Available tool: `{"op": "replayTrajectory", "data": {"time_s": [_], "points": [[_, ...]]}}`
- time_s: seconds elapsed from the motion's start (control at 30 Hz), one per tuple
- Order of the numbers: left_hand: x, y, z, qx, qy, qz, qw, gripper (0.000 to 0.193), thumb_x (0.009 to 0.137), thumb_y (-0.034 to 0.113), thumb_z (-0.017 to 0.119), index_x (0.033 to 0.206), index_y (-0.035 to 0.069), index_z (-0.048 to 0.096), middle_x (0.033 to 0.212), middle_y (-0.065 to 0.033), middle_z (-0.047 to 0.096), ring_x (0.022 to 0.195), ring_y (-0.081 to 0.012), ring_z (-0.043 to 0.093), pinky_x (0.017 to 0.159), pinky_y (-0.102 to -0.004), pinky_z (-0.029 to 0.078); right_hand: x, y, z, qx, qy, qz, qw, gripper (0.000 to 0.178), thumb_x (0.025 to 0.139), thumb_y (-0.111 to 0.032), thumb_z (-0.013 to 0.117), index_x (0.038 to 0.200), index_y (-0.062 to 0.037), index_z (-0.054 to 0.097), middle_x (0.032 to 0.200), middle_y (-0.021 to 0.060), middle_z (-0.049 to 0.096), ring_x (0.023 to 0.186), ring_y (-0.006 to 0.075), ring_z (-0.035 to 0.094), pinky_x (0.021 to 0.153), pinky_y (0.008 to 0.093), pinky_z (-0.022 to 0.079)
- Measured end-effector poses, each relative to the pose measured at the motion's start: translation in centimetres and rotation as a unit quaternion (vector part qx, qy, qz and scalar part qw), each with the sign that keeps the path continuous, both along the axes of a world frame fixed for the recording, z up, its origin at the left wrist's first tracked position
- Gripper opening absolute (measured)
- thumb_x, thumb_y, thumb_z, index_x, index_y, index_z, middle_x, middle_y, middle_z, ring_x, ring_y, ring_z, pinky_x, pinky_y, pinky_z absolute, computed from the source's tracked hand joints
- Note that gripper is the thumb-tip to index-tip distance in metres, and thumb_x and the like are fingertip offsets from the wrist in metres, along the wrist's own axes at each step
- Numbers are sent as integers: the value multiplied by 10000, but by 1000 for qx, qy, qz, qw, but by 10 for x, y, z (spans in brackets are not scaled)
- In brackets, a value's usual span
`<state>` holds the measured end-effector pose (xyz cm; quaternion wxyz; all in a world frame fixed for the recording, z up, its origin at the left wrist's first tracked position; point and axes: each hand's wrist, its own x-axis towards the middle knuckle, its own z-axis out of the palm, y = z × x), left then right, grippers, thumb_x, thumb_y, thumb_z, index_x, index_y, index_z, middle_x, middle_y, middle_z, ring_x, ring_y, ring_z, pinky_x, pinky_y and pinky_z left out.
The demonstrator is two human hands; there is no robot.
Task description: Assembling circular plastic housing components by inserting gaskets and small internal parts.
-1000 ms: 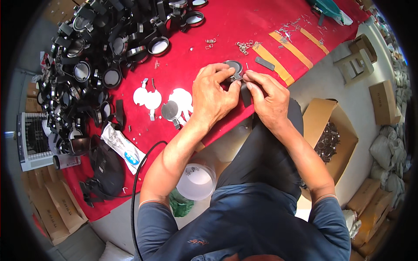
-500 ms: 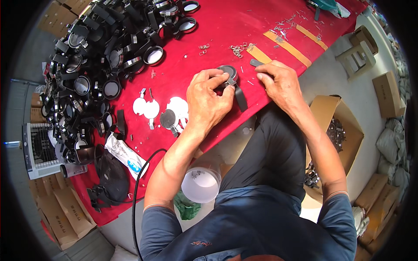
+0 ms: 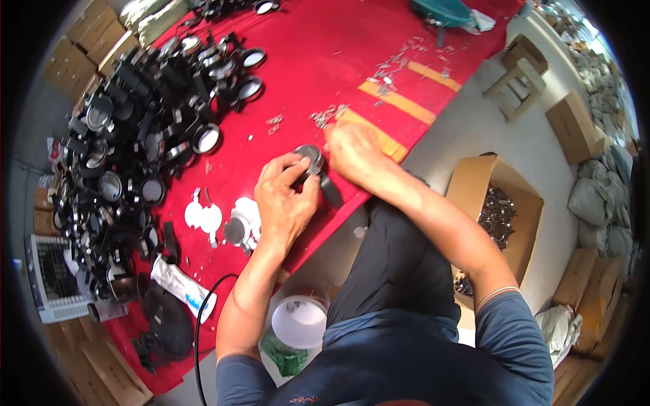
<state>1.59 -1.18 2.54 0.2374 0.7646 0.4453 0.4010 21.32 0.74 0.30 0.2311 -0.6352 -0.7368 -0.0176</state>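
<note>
My left hand (image 3: 288, 199) is closed on a round dark lid-like piece (image 3: 309, 153) with a metal band, pressing it near the front edge of the red-covered table. A black handle (image 3: 332, 192) sticks out from the round piece toward the table edge. Just to its right, my right hand (image 3: 353, 150) hovers close beside small metal clips (image 3: 325, 116). Its fingers are blurred and partly hidden, so whatever they hold does not show. White flat discs (image 3: 204, 216) and a grey round disc (image 3: 237, 231) lie left of my left hand.
A big heap of black-handled round pieces (image 3: 156, 139) covers the table's left side. Yellow strips (image 3: 395, 101) and scattered metal pins lie at right, below a green basin (image 3: 443, 12). Beside my leg stands a cardboard box (image 3: 525, 237) of metal parts; a white bucket (image 3: 298, 323) is below.
My right hand has moved left toward the clips; the grey flat piece it held no longer shows. My left hand still holds the round piece. The whole view has shifted.
</note>
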Motion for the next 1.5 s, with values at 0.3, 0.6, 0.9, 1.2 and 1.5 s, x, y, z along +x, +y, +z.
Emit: {"op": "replayTrajectory", "data": {"time_s": [0.3,0.6,0.9,1.2,1.5], "points": [[-3,1,-1,-10,0,-25,1000,303,849,75,791,1136,-20,813,1179,-163,769,1046,-295,753,922,-354,596,-3,-14,11,-36,-25,-6,999,200,898,-68,649,1048,52,594,954,269,703,889,446,735,740,538,593],[-2,6,-1,20,8,-22,1000,299,838,121,801,1107,-9,816,1137,-163,779,1006,-286,762,878,-351,601,5,-42,15,-206,619,-56,756,113,1070,-120,658,1134,-41,708,823,-6,664,635,61,586,538,215,486],[1,1,5,4,28,-12,1000,304,833,125,808,1110,1,825,1147,-157,782,1033,-303,765,918,-370,594,-35,-60,12,-156,708,-97,682,173,1072,-198,701,1081,-27,675,863,-18,624,690,38,527,561,202,425],[0,1,2,-3,27,-14,1000,301,840,82,797,1127,-7,821,1153,-162,783,1024,-278,771,924,-357,598,-49,-52,7,-134,690,-139,698,183,1068,-198,705,1053,-17,706,858,-24,638,734,42,536,658,223,454],[-1,1,-3,-11,-4,-10,1000,277,804,107,809,1058,-2,825,1130,-155,775,1056,-337,739,951,-417,583,-46,-54,2,-131,621,-150,758,232,1049,-210,711,1046,20,741,868,53,728,789,95,651,725,283,529]]}}
